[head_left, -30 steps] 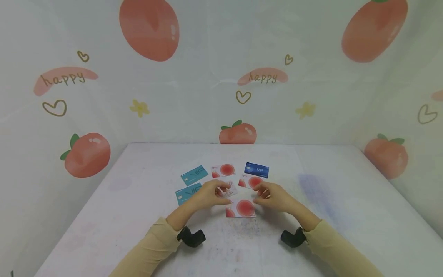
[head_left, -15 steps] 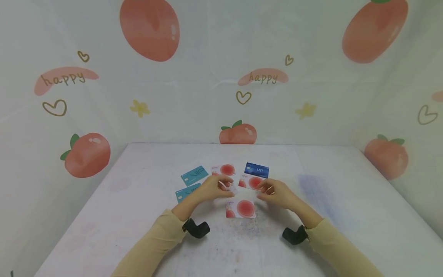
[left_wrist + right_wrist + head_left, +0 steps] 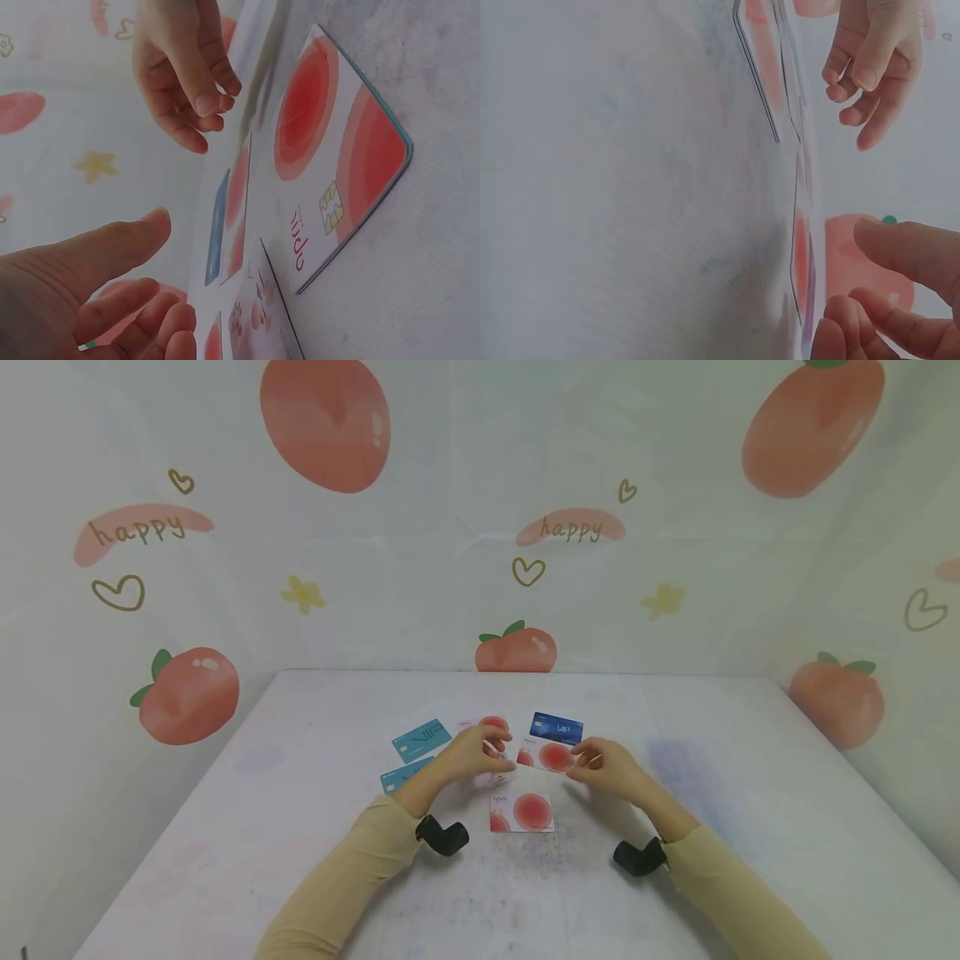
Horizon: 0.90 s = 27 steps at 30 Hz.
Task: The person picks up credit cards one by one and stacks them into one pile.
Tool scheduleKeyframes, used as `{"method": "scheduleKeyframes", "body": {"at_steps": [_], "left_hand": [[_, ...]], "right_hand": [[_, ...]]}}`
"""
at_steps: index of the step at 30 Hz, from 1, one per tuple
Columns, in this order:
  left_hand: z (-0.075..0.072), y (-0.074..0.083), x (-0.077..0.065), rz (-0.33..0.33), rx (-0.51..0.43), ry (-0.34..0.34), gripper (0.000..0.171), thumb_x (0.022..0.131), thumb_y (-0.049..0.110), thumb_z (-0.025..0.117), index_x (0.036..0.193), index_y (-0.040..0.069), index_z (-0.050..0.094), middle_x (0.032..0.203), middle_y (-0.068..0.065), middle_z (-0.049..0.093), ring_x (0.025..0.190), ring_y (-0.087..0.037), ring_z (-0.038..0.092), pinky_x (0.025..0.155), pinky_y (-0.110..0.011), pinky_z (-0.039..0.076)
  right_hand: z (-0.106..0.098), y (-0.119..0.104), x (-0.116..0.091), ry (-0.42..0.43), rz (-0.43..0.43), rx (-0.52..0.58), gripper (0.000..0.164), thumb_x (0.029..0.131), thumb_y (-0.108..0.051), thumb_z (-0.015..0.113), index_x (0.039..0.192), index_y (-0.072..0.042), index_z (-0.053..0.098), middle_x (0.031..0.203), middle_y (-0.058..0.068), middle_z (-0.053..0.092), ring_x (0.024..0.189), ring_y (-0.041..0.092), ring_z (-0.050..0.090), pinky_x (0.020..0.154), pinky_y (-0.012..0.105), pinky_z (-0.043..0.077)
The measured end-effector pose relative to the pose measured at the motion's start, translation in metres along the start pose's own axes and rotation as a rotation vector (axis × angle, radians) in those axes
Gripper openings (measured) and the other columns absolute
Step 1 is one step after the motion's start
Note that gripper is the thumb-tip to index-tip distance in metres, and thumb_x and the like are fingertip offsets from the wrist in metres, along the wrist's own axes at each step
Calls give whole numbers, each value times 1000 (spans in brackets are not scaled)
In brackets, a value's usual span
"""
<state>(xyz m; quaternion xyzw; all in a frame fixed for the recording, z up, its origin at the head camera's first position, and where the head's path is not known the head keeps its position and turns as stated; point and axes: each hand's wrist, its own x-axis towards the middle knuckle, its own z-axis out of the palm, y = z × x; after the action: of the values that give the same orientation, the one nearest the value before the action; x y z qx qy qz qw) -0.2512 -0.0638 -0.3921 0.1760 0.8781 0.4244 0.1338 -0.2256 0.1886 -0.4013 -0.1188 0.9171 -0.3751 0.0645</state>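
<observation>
My left hand (image 3: 468, 755) hovers with loosely bent fingers, thumb apart from them, and nothing between. It partly covers a pale flowered card (image 3: 491, 780) and a red-circle card (image 3: 471, 723) behind it. My right hand (image 3: 609, 768) is also loosely bent; its fingertips come close to the right end of another red-circle card (image 3: 546, 754), which overlaps a blue VIP card (image 3: 556, 727). Nearest me lies a red-circle bank card (image 3: 315, 127), with a teal layer showing along its lower edge in the left wrist view. Both hands appear above the cards in the wrist views.
Two teal VIP cards, an upper one (image 3: 422, 741) and a lower one (image 3: 401, 775), lie left of the left hand, the lower partly behind the wrist. The white table (image 3: 300, 827) meets a fruit-printed cloth wall (image 3: 420, 610) at the back.
My left hand has moved forward and slightly right, from the near card toward the back. My right hand has drawn slightly right and forward. The cards appear to stay in place.
</observation>
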Motion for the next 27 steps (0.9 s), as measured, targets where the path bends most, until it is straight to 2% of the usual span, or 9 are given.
{"method": "scheduleKeyframes", "body": {"at_steps": [5,13,21,27], "left_hand": [[2,1,9,22,9,-13,48,78,20,75,120,3,59,103,-10,60,87,-17,60,77,-26,52],[6,3,21,28,60,-20,50,76,16,77,120,3,60,101,-11,61,81,-15,57,75,-24,50],[9,4,33,-29,74,-28,51,75,16,77,122,5,59,104,-10,62,88,-16,55,85,-30,46],[11,2,38,-25,106,-20,51,75,18,78,120,4,60,104,-10,63,93,-18,53,88,-31,46]], "right_hand": [[-2,0,4,3,76,15,42,80,-20,72,112,4,59,97,16,63,93,27,59,79,36,53],[-3,6,13,-2,111,27,44,78,-21,74,111,4,59,97,16,62,90,25,56,73,30,51],[-3,6,16,-33,151,34,47,77,-21,75,112,5,57,101,18,60,87,23,54,72,29,49],[-1,6,18,-37,165,26,45,77,-20,74,111,5,57,98,17,59,85,22,53,71,28,49]]}}
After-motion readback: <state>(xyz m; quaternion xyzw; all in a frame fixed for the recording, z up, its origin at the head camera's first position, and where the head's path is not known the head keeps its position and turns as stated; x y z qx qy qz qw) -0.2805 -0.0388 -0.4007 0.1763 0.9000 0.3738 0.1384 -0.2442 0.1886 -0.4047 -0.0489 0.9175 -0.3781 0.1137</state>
